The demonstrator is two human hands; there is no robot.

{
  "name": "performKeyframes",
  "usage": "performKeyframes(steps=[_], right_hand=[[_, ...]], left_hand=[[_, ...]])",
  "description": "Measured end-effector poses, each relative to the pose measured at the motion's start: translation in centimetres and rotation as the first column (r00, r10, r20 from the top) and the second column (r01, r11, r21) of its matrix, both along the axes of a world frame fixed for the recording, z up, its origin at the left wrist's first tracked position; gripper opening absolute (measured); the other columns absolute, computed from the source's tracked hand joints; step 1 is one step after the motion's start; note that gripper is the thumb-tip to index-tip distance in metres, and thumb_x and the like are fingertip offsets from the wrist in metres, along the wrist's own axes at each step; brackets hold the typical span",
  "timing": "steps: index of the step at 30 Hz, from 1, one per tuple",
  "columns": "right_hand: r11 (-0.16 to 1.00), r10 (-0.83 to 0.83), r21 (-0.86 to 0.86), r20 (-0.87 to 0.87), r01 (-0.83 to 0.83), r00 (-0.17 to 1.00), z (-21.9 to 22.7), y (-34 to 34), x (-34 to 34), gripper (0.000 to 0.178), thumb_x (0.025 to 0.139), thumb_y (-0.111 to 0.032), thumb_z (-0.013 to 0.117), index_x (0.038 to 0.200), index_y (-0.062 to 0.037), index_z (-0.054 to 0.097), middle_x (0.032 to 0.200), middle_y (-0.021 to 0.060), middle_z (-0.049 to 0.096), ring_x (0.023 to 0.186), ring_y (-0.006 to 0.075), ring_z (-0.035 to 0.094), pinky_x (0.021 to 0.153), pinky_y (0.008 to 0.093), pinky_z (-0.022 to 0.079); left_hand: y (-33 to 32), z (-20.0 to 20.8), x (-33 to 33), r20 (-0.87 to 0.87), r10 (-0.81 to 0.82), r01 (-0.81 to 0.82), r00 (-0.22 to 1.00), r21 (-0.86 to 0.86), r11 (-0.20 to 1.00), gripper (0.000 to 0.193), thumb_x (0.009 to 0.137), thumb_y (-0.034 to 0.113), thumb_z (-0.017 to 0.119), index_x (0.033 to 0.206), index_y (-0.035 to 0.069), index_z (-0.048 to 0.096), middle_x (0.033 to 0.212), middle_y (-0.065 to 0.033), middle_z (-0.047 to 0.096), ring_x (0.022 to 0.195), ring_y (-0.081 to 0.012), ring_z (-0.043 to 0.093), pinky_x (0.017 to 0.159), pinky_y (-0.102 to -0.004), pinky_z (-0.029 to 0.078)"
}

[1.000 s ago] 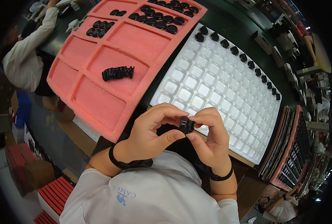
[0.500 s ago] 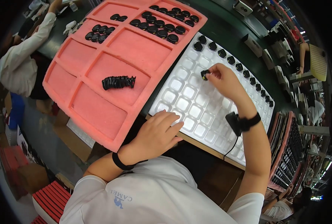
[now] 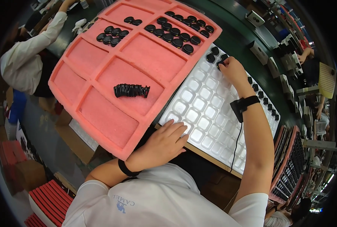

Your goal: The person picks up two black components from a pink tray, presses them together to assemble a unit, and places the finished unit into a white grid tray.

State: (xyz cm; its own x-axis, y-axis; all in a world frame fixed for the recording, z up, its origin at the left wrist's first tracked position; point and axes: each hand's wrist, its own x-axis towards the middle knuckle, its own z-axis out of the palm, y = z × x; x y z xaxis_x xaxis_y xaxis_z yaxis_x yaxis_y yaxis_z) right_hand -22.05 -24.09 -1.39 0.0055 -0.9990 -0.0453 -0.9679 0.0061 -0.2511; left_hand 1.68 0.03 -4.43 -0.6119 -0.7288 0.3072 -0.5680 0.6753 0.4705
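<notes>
My right hand (image 3: pixel 233 72) pinches a small round black part (image 3: pixel 220 65) over the far left end of the white plastic tray (image 3: pixel 193 115). Square pockets cover the tray, and black parts (image 3: pixel 265 101) of the same kind sit along its far edge. Resting with spread fingers on the tray's near left corner, my left hand (image 3: pixel 168 140) holds nothing. Left of the tray lies a pink foam tray (image 3: pixel 96 81) with rectangular compartments. A row of black parts (image 3: pixel 131 90) leans together in one compartment, and round black pieces (image 3: pixel 176 34) fill others farther back.
A person in a white top (image 3: pixel 24 62) works at the far left. Stacked pink and black trays (image 3: pixel 287 166) stand at the right. White boxes (image 3: pixel 272 68) line the green table (image 3: pixel 234 34). Red foam sheets (image 3: pixel 51 198) are piled at lower left.
My right hand has carried the black part away from me to the tray's far row. My left hand stays at the near corner. The view has shifted slightly.
</notes>
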Motion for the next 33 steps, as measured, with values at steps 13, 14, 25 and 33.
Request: performKeyframes(steps=[13, 14, 25, 33], right_hand=[[0.609, 0.765, -0.55, 0.216, -0.572, 0.607, 3.6, 10.7, 12.4, 0.027, 0.073, -0.008, 0.071, 0.097, -0.0033, 0.059, 0.089, 0.0099, 0.059, 0.081, 0.0265, 0.056, 0.074, 0.0363, 0.045], [0.575, 0.802, -0.537, 0.219, -0.617, 0.556, 3.7, 11.5, 13.2, 0.03, 0.071, -0.009, 0.073, 0.097, -0.0031, 0.059, 0.089, 0.0102, 0.059, 0.082, 0.0276, 0.056, 0.074, 0.0372, 0.045], [0.638, 0.754, -0.475, 0.227, -0.606, 0.617, 3.2, 12.9, 15.1, 0.032, 0.065, -0.011, 0.078, 0.092, -0.0038, 0.063, 0.086, 0.0097, 0.061, 0.081, 0.0301, 0.053, 0.075, 0.0386, 0.044], [0.623, 0.769, -0.471, 0.224, -0.625, 0.598, 3.4, 12.9, 14.9, 0.03, 0.064, -0.005, 0.076, 0.092, -0.005, 0.065, 0.081, 0.0081, 0.061, 0.081, 0.0278, 0.054, 0.074, 0.038, 0.045]], left_hand=[[3.0, 6.8, 4.4, -0.309, -0.307, 0.397, 0.9, 0.294, 0.869, 0.044, 0.078, 0.019, 0.071, 0.115, 0.0, 0.055, 0.122, -0.0193, 0.05, 0.108, -0.0341, 0.053, 0.085, -0.0396, 0.048], [2.8, 7.6, 5.5, -0.313, -0.319, 0.411, 0.895, 0.3, 0.861, 0.042, 0.079, 0.018, 0.071, 0.114, 0.0, 0.056, 0.122, -0.019, 0.051, 0.107, -0.0339, 0.054, 0.085, -0.0394, 0.049], [-10.3, 12.0, 20.5, 0.054, 0.378, -0.382, 0.924, 0.126, 0.916, 0.021, 0.084, 0.015, 0.064, 0.101, 0.003, 0.063, 0.096, -0.0093, 0.065, 0.089, -0.0184, 0.063, 0.079, -0.031, 0.05], [-22.0, 8.9, 25.7, 0.155, 0.53, -0.536, 0.834, -0.004, 0.844, 0.019, 0.083, 0.015, 0.065, 0.093, -0.001, 0.065, 0.085, -0.0127, 0.068, 0.08, -0.0221, 0.064, 0.073, -0.0303, 0.05]])
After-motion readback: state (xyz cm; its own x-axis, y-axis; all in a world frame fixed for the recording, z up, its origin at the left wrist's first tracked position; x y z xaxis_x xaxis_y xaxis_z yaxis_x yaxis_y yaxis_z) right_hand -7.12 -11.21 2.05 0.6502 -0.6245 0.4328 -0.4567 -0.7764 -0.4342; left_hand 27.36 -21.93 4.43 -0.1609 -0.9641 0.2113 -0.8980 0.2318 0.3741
